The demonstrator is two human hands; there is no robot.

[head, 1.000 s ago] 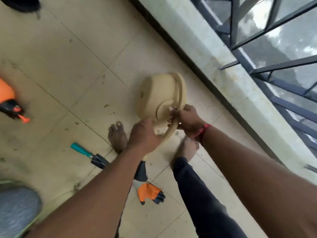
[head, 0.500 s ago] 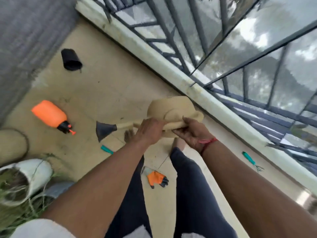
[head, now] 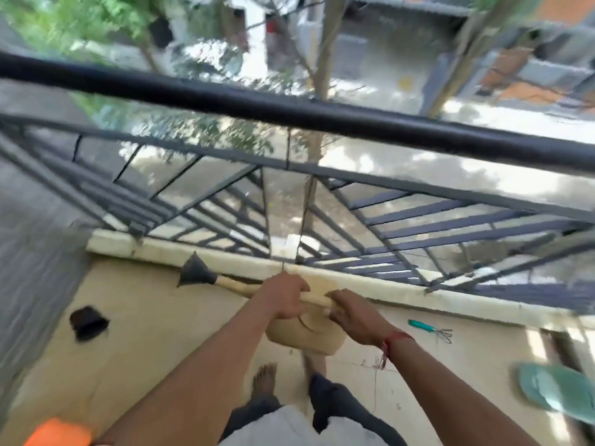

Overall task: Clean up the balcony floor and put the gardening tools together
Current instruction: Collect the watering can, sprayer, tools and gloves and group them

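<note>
We hold a beige watering can (head: 306, 336) up off the floor (head: 154, 333) with both hands, in front of the railing (head: 322, 194). Our left hand (head: 285, 299) is wrapped around the can's top handle, fingers curled over it. Our right hand (head: 351, 313) grips the same handle just beside the left, thumb on top; a red thread (head: 391, 341) circles that wrist. The can's spout runs out to the left and ends in a black rose (head: 194, 275), which sits against the pale kerb (head: 402, 294) under the railing.

On the floor to the right, near the kerb, lies a small rake (head: 429, 329) with a teal handle and wire tines. Further right a green sandal (head: 557, 391) lies at the frame's edge. To the left a black pot (head: 87, 322) lies on its side, blurred. An orange bottle (head: 59, 432) shows at the bottom left corner. Our bare feet stand below the can, the left foot (head: 264, 378) plainly visible.
</note>
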